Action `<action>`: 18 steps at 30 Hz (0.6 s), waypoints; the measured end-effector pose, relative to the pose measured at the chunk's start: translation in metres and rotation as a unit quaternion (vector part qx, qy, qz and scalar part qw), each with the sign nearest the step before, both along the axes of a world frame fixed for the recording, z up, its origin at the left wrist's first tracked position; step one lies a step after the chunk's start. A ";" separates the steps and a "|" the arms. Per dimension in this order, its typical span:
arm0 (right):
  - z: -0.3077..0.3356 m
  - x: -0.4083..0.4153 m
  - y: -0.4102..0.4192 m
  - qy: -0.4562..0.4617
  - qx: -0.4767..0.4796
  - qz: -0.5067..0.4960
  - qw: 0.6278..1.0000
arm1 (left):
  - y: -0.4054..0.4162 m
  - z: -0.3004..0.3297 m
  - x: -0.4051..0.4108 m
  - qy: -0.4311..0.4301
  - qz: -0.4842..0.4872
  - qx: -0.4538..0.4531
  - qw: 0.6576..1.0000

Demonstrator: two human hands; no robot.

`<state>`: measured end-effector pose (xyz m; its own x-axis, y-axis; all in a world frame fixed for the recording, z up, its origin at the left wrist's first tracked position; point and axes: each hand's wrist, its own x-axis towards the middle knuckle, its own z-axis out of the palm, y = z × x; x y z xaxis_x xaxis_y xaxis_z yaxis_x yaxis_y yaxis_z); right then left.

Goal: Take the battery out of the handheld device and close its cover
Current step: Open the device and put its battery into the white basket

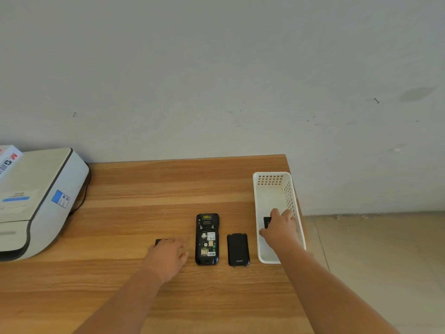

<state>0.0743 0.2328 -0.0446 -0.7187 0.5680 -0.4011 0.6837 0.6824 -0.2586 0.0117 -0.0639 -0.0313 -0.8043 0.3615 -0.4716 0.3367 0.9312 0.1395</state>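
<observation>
Two fingers (273,213) pinching battery (266,222) inside basket (258,203)

surface: wooden table (168,189), light brown grain, pushed against a grey wall
middle: handheld device (207,238) flat on its face, battery bay open, just right of the left hand's fingers (180,254)
next to it: black cover (238,249), lying apart from the device
right edge: white basket (269,189), right hand's fingers (277,213) inside it
far left: grey printer (36,201)
</observation>
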 end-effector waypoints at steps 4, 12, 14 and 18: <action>-0.007 -0.002 -0.002 -0.013 -0.002 -0.003 1.000 | -0.001 -0.001 0.000 0.000 -0.002 0.009 1.000; -0.019 -0.004 -0.008 -0.016 -0.025 -0.017 0.999 | -0.004 -0.001 -0.001 0.000 -0.007 0.011 1.000; -0.020 -0.004 -0.009 -0.015 -0.025 -0.020 0.999 | -0.006 -0.001 -0.001 0.000 -0.007 0.013 1.000; -0.017 -0.003 -0.009 -0.024 -0.022 -0.024 0.999 | -0.009 0.001 -0.001 0.001 -0.011 0.020 1.000</action>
